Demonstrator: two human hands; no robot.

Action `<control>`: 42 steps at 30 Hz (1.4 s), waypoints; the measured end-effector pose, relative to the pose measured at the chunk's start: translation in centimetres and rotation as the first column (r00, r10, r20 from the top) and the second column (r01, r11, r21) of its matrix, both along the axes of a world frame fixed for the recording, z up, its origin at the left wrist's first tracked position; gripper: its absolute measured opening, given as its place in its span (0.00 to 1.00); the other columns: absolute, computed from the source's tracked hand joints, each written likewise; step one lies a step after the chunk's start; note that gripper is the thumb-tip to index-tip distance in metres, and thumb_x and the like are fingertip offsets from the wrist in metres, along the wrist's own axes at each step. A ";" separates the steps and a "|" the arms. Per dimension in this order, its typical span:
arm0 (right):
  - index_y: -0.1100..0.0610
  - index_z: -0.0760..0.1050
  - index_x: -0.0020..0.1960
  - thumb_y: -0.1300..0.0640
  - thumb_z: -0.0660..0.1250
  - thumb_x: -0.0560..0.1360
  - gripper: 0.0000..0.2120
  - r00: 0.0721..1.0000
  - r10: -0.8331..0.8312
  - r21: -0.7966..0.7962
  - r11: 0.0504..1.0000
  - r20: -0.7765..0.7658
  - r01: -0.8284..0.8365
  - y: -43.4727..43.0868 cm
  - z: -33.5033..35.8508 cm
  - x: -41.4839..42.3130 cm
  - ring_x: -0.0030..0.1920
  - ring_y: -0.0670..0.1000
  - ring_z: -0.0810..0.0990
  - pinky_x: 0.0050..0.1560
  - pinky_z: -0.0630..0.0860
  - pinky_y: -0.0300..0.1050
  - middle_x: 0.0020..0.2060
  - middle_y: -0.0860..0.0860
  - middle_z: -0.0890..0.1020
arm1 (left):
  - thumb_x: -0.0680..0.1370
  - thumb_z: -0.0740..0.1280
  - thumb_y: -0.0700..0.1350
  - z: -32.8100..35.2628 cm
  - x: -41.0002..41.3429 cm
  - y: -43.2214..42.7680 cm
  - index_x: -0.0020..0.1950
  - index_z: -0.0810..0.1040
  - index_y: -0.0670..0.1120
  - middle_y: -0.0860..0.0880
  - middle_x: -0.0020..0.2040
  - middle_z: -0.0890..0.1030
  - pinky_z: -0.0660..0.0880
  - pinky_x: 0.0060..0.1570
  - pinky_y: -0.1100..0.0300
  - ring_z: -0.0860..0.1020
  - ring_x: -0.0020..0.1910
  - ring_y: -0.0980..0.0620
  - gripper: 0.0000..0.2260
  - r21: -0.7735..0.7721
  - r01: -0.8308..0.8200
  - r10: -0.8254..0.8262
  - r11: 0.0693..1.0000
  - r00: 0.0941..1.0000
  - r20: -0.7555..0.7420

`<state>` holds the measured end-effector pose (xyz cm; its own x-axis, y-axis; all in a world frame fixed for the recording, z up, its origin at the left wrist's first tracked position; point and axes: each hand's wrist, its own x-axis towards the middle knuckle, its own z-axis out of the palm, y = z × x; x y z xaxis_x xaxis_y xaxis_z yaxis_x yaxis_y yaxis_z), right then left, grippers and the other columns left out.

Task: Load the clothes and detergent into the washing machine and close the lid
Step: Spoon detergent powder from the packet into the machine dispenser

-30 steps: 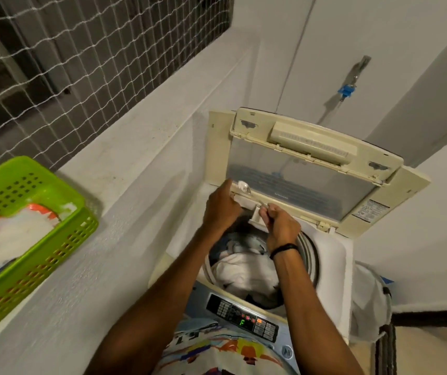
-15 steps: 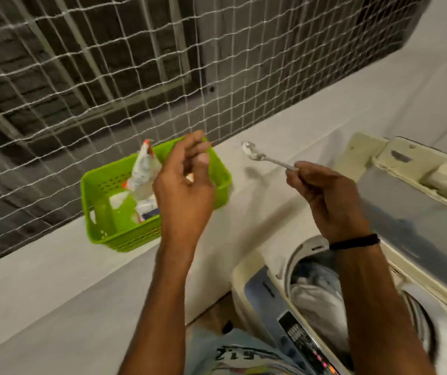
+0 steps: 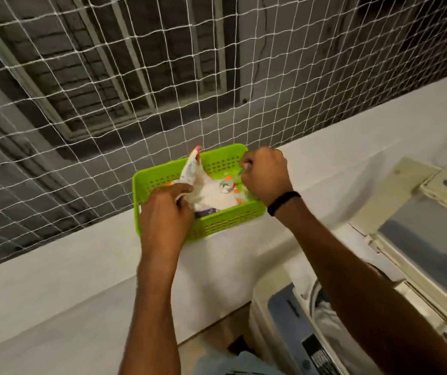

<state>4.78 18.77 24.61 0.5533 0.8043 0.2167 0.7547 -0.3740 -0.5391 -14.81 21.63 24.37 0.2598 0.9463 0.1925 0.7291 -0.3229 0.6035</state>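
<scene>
Head view: pinched the mouth of one detergent bag (image 3: pixel 193 169) between the curled fingers of the left hand (image 3: pixel 164 215), inside one green basket (image 3: pixel 227 220) on the ledge (image 3: pixel 81 266). Gripped one spoon (image 3: pixel 225 187) in the closed right hand (image 3: pixel 265 174), bowl down over the white powder. Saw one washing machine (image 3: pixel 281 315) at lower right, lid (image 3: pixel 428 244) up, clothes (image 3: pixel 328 326) inside.

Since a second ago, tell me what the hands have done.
Both hands left the washer for the green basket: the left hand took hold of the detergent pouch, and the right hand lowered its spoon into it. The washer lid stays open, clothes inside.
</scene>
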 end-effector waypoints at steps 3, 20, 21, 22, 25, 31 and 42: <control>0.56 0.82 0.51 0.61 0.66 0.70 0.11 0.999 -0.024 -0.018 1.000 -0.027 0.023 0.8 -0.2 -0.2 0.56 0.61 0.76 0.50 0.69 0.46 0.50 0.56 0.83 | 0.75 0.65 0.41 0.1 0.1 0.1 0.59 0.82 0.56 0.46 0.59 0.82 0.75 0.55 0.53 0.80 0.56 0.41 0.17 -0.085 0.020 -0.028 0.996 0.995 -0.097; 0.70 0.76 0.35 0.62 0.66 0.61 0.10 0.796 -0.011 -0.122 0.989 -0.606 -0.079 2.6 0.0 -2.1 0.25 0.54 0.70 0.24 0.72 0.48 0.25 0.58 0.72 | 0.77 0.62 0.37 -0.5 -0.6 1.5 0.61 0.81 0.52 0.46 0.55 0.84 0.78 0.55 0.50 0.82 0.52 0.44 0.18 -0.190 0.056 -0.033 0.980 0.992 0.122; 0.71 0.77 0.37 0.65 0.65 0.63 0.08 0.728 -0.019 -0.103 0.992 -0.685 -0.071 2.5 0.2 -2.2 0.23 0.53 0.71 0.23 0.69 0.43 0.24 0.58 0.72 | 0.77 0.62 0.36 -0.4 -0.6 1.4 0.61 0.81 0.51 0.46 0.55 0.84 0.78 0.55 0.51 0.82 0.52 0.45 0.18 -0.184 0.059 -0.037 0.981 0.992 0.124; 0.69 0.78 0.39 0.67 0.65 0.66 0.06 0.670 -0.028 -0.091 0.994 -0.742 -0.060 2.3 0.4 -2.2 0.20 0.52 0.72 0.22 0.68 0.39 0.22 0.56 0.73 | 0.77 0.62 0.36 -0.4 -0.6 1.4 0.61 0.81 0.51 0.47 0.56 0.84 0.78 0.55 0.52 0.81 0.53 0.45 0.18 -0.181 0.063 -0.040 0.981 0.991 0.125; 0.65 0.78 0.40 0.68 0.65 0.70 0.04 0.600 -0.004 -0.053 0.997 -0.800 -0.064 1.9 0.3 -2.1 0.18 0.48 0.74 0.21 0.67 0.36 0.19 0.52 0.74 | 0.77 0.62 0.36 -0.4 -0.7 1.3 0.61 0.82 0.51 0.46 0.55 0.84 0.78 0.55 0.53 0.81 0.52 0.45 0.18 -0.184 0.063 -0.041 0.981 0.991 0.124; 0.62 0.79 0.29 0.61 0.66 0.63 0.07 0.669 0.006 0.047 0.998 -0.743 0.043 1.1 -0.8 -0.9 0.23 0.56 0.76 0.31 0.76 0.49 0.20 0.54 0.77 | 0.75 0.60 0.43 -0.2 -0.8 0.9 0.61 0.80 0.54 0.48 0.46 0.85 0.79 0.53 0.48 0.83 0.46 0.46 0.17 -0.234 0.073 -0.042 0.970 0.990 0.134; 0.75 0.77 0.45 0.76 0.61 0.74 0.06 0.365 0.124 0.198 0.965 -0.923 0.173 -3.6 1.2 1.7 0.30 0.55 0.84 0.35 0.83 0.41 0.37 0.63 0.81 | 0.77 0.64 0.39 -0.4 -0.1 0.8 0.59 0.82 0.52 0.47 0.48 0.84 0.78 0.50 0.52 0.81 0.43 0.45 0.15 -0.222 0.016 0.001 0.975 0.997 0.075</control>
